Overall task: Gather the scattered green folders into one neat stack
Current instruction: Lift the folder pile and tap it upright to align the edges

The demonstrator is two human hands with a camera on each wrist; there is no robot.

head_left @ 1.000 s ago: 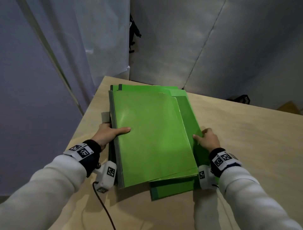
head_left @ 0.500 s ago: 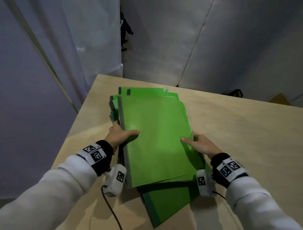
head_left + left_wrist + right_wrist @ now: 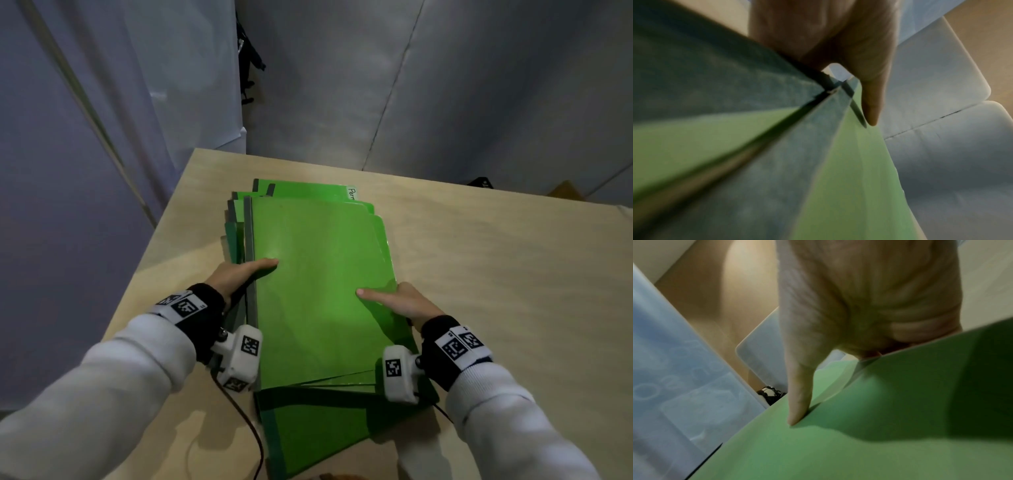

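Head view: both hands (image 3: 239,277) grip green folders (image 3: 322,291).

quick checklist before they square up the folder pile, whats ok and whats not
1. Left hand holds the pile's left edge, thumb on top: ok.
2. Right hand holds the right edge, thumb on top folder: ok.
3. Near edges flush: not ok, bottom folder sticks out skewed.
4. Far edges flush: not ok, staggered.
5. Pile fully on table: ok.
6. Fingers under the pile: cannot tell.
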